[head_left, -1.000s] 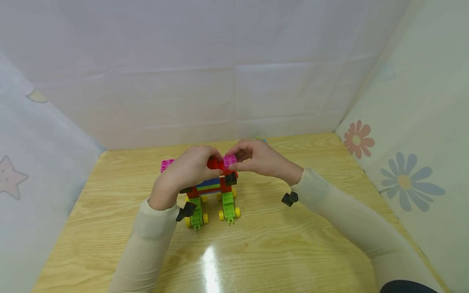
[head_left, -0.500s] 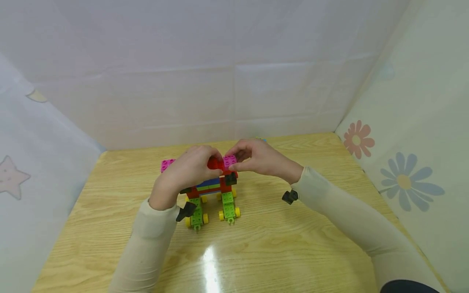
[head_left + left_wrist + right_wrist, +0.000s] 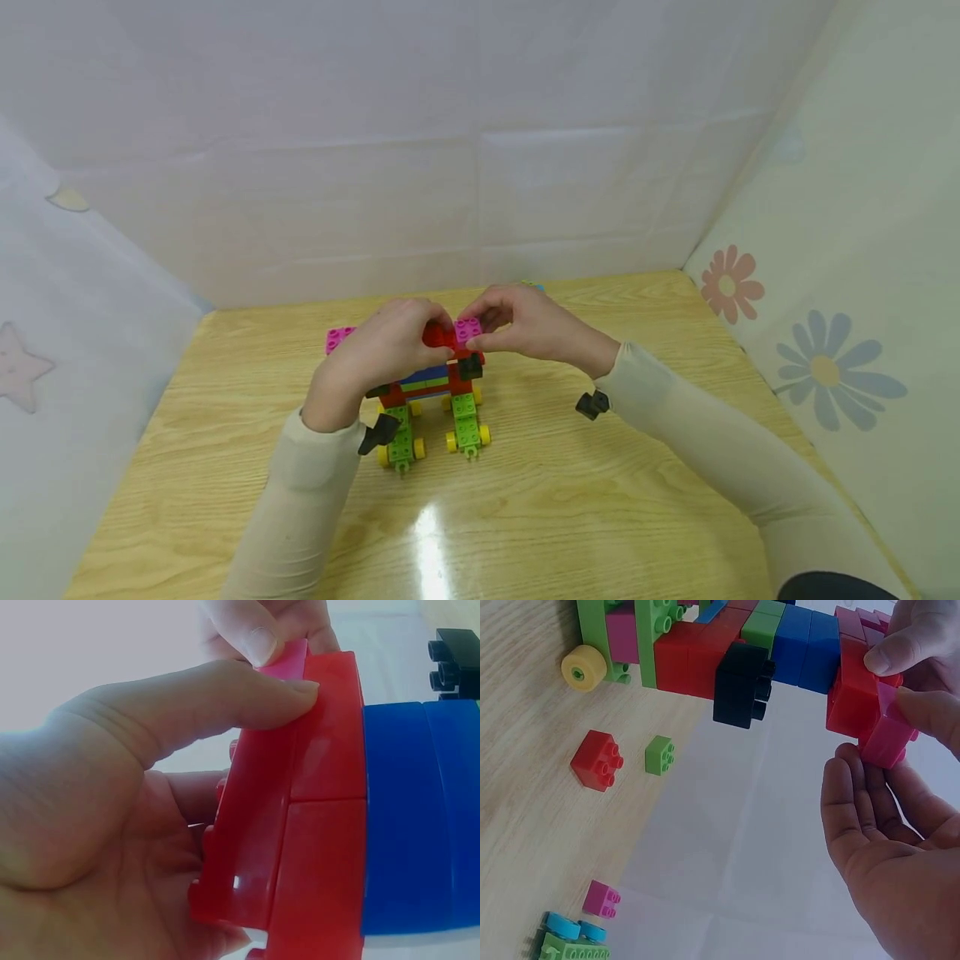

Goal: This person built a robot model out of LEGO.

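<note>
A tall toy-brick build stands on two green wheeled bases (image 3: 467, 421) with yellow wheels. Blue bricks (image 3: 409, 817) make up part of its body, and a black brick (image 3: 739, 684) juts from its side. My left hand (image 3: 390, 340) pinches the long red brick (image 3: 251, 817) at the top, thumb on its near face and fingers behind. At that brick's right end sits a pink brick (image 3: 887, 739), which my right hand (image 3: 538, 325) grips between thumb and fingers. Another pink brick (image 3: 340, 337) shows at the left, partly hidden behind my left hand.
In the right wrist view a loose red brick (image 3: 598, 761), a small green brick (image 3: 659, 755) and a small pink brick (image 3: 601, 899) lie on the wooden table (image 3: 570, 500). A green piece with blue wheels (image 3: 574, 949) is beyond them. Cloth walls surround the table's back and sides.
</note>
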Tool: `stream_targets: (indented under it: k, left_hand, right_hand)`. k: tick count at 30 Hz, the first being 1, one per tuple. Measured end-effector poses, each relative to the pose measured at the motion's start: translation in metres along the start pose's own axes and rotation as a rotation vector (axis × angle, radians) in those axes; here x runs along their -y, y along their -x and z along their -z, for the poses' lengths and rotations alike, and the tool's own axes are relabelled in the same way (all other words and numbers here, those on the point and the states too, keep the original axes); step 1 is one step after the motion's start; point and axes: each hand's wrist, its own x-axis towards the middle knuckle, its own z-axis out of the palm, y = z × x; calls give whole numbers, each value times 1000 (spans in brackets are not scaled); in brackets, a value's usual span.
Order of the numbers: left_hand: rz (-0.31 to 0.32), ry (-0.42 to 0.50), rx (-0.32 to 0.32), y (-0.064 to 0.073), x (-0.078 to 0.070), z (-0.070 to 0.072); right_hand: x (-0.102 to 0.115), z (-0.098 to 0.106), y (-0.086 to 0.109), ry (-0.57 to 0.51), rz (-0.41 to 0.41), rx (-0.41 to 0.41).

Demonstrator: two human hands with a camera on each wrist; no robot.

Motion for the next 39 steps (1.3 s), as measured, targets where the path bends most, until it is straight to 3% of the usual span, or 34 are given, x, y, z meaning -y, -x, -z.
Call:
stream_targets:
  k: [8, 17, 23, 39]
  left_hand:
    - [-3, 13, -20, 1, -6, 0]
    - [-28, 42, -80, 2, -8, -1]
    - [-54, 61, -113, 3, -6, -5]
    - [-65, 96, -133, 1, -6, -11]
  right_hand:
    - [-8, 8, 4, -33, -30, -6]
    - [-34, 27, -2, -22, -116, -91]
    - [-62, 36, -15, -66, -145, -117]
    - [-116, 39, -59, 17, -239, -163]
